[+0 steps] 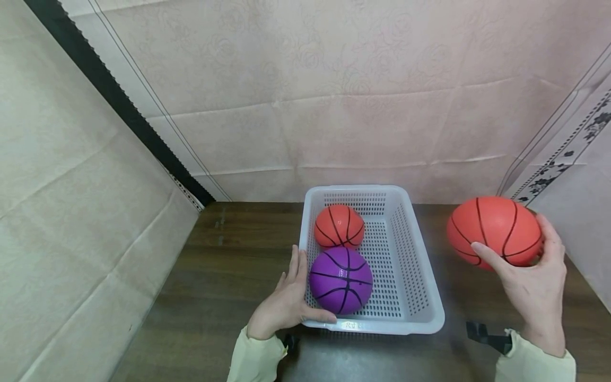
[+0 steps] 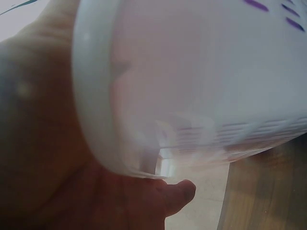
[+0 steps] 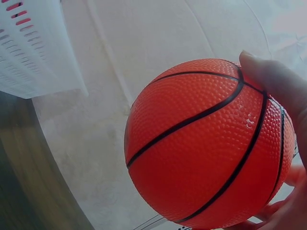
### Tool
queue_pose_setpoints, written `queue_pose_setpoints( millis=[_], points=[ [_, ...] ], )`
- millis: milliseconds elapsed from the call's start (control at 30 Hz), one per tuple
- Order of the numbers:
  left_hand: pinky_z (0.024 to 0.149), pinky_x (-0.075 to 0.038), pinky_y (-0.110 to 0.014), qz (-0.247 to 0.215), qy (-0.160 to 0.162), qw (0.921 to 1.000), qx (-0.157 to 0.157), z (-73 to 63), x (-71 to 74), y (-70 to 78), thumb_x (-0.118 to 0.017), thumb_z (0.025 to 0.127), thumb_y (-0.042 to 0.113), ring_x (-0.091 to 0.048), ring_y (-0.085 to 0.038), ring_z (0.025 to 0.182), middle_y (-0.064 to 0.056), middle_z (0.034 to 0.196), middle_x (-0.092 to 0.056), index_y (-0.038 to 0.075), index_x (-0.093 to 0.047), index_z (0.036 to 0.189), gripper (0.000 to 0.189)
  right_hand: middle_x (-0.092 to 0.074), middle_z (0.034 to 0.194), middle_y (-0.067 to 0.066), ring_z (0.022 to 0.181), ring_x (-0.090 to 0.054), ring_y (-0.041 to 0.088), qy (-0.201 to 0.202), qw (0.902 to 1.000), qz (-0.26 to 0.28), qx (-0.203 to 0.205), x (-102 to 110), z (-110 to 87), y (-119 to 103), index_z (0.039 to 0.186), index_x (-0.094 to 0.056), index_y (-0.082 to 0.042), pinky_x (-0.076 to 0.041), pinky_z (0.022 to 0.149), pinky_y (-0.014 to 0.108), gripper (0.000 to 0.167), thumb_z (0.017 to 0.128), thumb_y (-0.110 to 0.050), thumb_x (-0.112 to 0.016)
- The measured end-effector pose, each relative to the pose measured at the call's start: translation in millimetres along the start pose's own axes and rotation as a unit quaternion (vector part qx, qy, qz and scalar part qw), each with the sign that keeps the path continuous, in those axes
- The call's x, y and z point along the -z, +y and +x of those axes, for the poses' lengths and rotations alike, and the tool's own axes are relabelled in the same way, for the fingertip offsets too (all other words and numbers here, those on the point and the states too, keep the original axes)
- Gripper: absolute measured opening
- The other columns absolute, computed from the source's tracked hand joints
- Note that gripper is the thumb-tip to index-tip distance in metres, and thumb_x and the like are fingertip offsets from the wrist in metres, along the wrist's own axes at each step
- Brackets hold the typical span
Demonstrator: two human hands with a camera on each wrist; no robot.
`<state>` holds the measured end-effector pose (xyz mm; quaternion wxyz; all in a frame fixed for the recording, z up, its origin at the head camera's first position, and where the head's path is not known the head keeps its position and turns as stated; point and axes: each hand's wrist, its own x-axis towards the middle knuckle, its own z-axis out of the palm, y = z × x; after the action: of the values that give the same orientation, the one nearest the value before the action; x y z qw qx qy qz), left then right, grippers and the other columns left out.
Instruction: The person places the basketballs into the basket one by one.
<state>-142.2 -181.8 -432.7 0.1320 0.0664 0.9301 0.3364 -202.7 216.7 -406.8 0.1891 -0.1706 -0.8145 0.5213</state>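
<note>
My right hand [image 1: 537,286] grips an orange-red toy basketball [image 1: 495,232], raised to the right of the white basket [image 1: 422,265]. In the right wrist view the thumb lies on top of this ball [image 3: 206,148], with fingers around its far side. The left hand [image 1: 286,300] rests against the basket's near left corner. Its fingers run straight along the left side, and the thumb lies on the front rim. Inside the basket sit a purple ball [image 1: 341,281] at the near left and a smaller orange-red ball [image 1: 339,226] behind it.
The basket stands on a dark wooden table [image 1: 229,286]. Pale cloth [image 1: 334,106] hangs behind the table, with more cloth at the left [image 1: 71,228] and right sides. A black strap [image 1: 489,337] sticks out at the right wrist.
</note>
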Motion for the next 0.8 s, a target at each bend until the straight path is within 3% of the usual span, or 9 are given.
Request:
queue_pose_setpoints(
  millis=[267,500,700,800],
  points=[
    [0.113,-0.008,-0.060,-0.006,-0.003,1.0000,-0.001,0.1,0.0,-0.5,-0.085,0.062,0.058,0.005,-0.032,0.146,-0.001,0.155,0.033,0.010,0.013,0.154,0.143,-0.037,0.146,-0.011,0.125,-0.036,0.011,-0.015,0.9996,0.008,0.025,-1.4,-2.5,-4.7,0.147,-0.032,-0.043,-0.046,0.086,0.018,0.095,0.073,-0.019,-0.086],
    [0.113,-0.008,-0.060,-0.005,-0.003,1.0000,0.001,0.3,0.0,-0.2,-0.085,0.062,0.058,0.004,-0.034,0.146,-0.001,0.155,0.033,0.010,0.013,0.154,0.143,-0.036,0.146,-0.012,0.125,-0.037,0.010,-0.007,0.9994,0.015,0.029,-2.1,-3.6,-4.6,0.146,-0.033,-0.044,-0.046,0.096,0.027,0.096,0.071,-0.018,-0.087],
    [0.113,-0.008,-0.060,-0.005,-0.002,1.0000,0.001,0.1,-0.1,-0.7,-0.085,0.062,0.058,0.003,-0.035,0.145,-0.001,0.155,0.033,0.010,0.013,0.154,0.143,-0.037,0.145,-0.009,0.123,-0.037,0.011,-0.019,0.9987,0.016,0.045,-3.0,-4.3,-5.8,0.147,-0.034,-0.041,-0.045,0.076,0.013,0.096,0.071,-0.017,-0.087],
    [0.113,-0.008,-0.060,-0.007,-0.003,1.0000,-0.002,0.2,-0.1,-1.3,-0.085,0.062,0.058,0.004,-0.033,0.146,-0.002,0.155,0.033,0.010,0.013,0.154,0.143,-0.035,0.146,-0.009,0.124,-0.036,0.011,-0.025,0.9988,0.008,0.042,-3.3,-5.3,-7.0,0.147,-0.032,-0.043,-0.043,0.074,0.012,0.097,0.072,-0.019,-0.087]
  ],
)
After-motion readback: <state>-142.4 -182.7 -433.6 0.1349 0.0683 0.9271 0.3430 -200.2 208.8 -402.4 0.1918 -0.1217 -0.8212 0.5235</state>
